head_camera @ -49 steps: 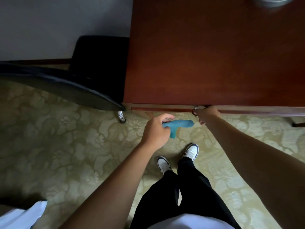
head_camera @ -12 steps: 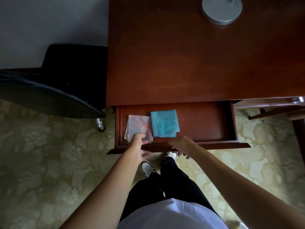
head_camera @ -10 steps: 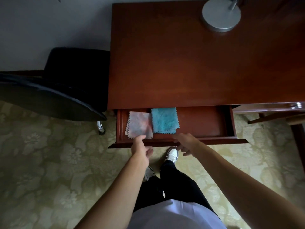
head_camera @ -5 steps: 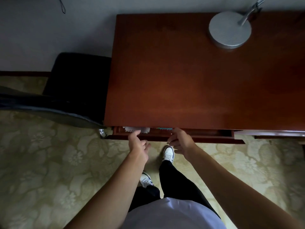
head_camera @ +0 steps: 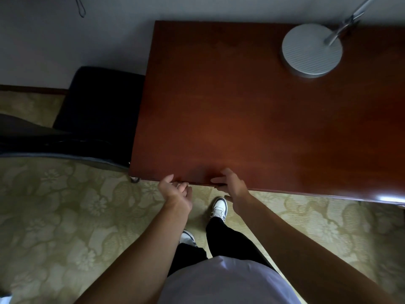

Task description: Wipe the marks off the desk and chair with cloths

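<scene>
The reddish-brown wooden desk (head_camera: 252, 119) fills the upper right of the head view. Its drawer is pushed in and hidden under the top, so the blue and pink cloths are out of sight. My left hand (head_camera: 176, 193) rests at the desk's front edge with fingers apart and holds nothing. My right hand (head_camera: 233, 186) is against the same edge a little to the right, fingers spread, also holding nothing. The black chair (head_camera: 87, 121) stands left of the desk, touching its side.
A round silver lamp base (head_camera: 311, 50) with a slanted metal stem sits at the desk's back right. A patterned green carpet (head_camera: 65, 216) covers the floor. My white shoes and dark trousers are below the desk edge. A grey wall runs behind.
The drawer with the two cloths was open a second ago; both hands have pushed it fully in. The cloths are now hidden. The view has tilted up over the desk.
</scene>
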A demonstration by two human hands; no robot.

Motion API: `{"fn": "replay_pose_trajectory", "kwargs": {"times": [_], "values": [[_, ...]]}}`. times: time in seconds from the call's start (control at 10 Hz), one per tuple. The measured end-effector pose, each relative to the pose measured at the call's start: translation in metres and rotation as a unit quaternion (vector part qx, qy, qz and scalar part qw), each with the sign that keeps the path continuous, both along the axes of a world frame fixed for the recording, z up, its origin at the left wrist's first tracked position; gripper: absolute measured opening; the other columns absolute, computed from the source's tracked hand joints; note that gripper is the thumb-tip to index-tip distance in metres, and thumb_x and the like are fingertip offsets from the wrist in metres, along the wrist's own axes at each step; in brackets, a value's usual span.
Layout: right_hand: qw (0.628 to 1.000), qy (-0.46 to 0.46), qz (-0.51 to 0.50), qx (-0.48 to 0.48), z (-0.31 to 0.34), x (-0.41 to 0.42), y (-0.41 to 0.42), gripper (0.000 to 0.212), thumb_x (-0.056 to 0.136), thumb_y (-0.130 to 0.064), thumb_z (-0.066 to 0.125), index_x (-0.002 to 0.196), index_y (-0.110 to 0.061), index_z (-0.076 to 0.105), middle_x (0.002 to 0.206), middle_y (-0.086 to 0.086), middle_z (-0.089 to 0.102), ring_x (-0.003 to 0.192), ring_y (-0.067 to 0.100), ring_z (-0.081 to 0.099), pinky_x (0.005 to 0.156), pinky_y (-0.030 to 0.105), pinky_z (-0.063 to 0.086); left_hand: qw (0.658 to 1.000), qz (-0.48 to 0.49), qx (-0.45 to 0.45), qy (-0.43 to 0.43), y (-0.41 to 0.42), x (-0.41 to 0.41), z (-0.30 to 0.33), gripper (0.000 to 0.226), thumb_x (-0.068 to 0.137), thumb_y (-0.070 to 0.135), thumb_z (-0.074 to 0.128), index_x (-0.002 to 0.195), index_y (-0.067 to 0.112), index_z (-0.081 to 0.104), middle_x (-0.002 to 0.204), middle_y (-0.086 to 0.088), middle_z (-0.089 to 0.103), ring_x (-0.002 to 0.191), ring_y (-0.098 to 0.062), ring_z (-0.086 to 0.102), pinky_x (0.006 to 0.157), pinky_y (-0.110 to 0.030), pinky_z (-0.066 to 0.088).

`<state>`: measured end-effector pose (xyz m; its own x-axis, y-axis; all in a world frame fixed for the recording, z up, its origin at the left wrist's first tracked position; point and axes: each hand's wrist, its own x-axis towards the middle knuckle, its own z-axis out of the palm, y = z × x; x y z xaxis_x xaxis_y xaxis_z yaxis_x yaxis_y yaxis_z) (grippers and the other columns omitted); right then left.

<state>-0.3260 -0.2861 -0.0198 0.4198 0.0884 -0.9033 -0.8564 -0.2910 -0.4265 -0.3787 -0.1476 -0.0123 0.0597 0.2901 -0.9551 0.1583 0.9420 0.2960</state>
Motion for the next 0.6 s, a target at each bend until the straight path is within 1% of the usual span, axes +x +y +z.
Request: {"fn": "replay_pose_trajectory", "kwargs": {"times": [0.1, 0.2, 0.3, 0.4, 0.5, 0.6], "values": [[1.0, -0.004, -0.021, -0.007, -0.002, -0.001, 0.001, 0.042, 0.091, -0.037, 0.045, 0.086, -0.012, 0.077, 0.095, -0.004, 0.076, 0.103, 0.025, 0.063, 0.072, 0.029, 0.039, 1.0, 0.01, 0.015, -0.009, -0.005, -0.001, -0.003, 0.035, 0.094, 0.032, 0.045, 0.116, 0.007, 0.054, 0.091, -0.01, 0.058, 0.104, -0.023, 0.057, 0.091, -0.031, 0.044], [0.999, -0.01, -0.032, -0.004, -0.006, -0.001, -0.001, 0.042, 0.091, -0.035, 0.045, 0.1, -0.007, 0.075, 0.089, -0.004, 0.075, 0.087, 0.019, 0.063, 0.064, 0.026, 0.035, 1.0, -0.001, 0.018, -0.021, -0.006, -0.003, -0.004, 0.047, 0.095, 0.033, 0.043, 0.134, 0.005, 0.048, 0.109, -0.016, 0.06, 0.12, -0.025, 0.053, 0.1, -0.034, 0.044], [1.0, -0.003, -0.022, -0.006, -0.006, -0.001, 0.0, 0.037, 0.088, -0.032, 0.049, 0.105, -0.008, 0.073, 0.087, -0.002, 0.071, 0.081, 0.018, 0.062, 0.066, 0.026, 0.038, 0.997, -0.066, 0.016, -0.03, 0.001, -0.017, -0.003, 0.056, 0.096, 0.031, 0.044, 0.143, 0.001, 0.04, 0.125, -0.021, 0.058, 0.131, -0.031, 0.047, 0.108, -0.043, 0.042], [0.998, 0.02, 0.063, -0.019, -0.002, 0.007, -0.003, 0.019, 0.085, -0.027, 0.058, 0.09, -0.016, 0.072, 0.095, 0.008, 0.069, 0.095, 0.021, 0.062, 0.082, 0.034, 0.046, 0.986, -0.16, 0.015, -0.035, 0.011, -0.023, 0.002, 0.061, 0.096, 0.031, 0.05, 0.148, 0.002, 0.034, 0.134, -0.024, 0.056, 0.134, -0.034, 0.044, 0.104, -0.048, 0.045], [0.99, -0.008, 0.142, -0.013, 0.012, 0.021, -0.008, 0.016, 0.091, -0.024, 0.054, 0.089, -0.015, 0.067, 0.101, 0.013, 0.073, 0.088, 0.021, 0.063, 0.081, 0.031, 0.049, 0.945, -0.32, 0.069, -0.003, 0.014, -0.016, 0.02, 0.053, 0.098, 0.035, 0.049, 0.143, 0.008, 0.044, 0.138, -0.017, 0.055, 0.131, -0.031, 0.048, 0.09, -0.046, 0.053], [0.989, -0.104, 0.098, 0.031, 0.023, 0.032, -0.006, 0.024, 0.094, -0.019, 0.045, 0.093, -0.01, 0.067, 0.095, 0.012, 0.075, 0.087, 0.024, 0.068, 0.082, 0.032, 0.053, 0.89, -0.422, 0.173, -0.012, 0.013, -0.006, 0.036, 0.031, 0.097, 0.03, 0.051, 0.116, 0.01, 0.065, 0.118, -0.01, 0.068, 0.105, -0.025, 0.062, 0.078, -0.037, 0.053]]}}
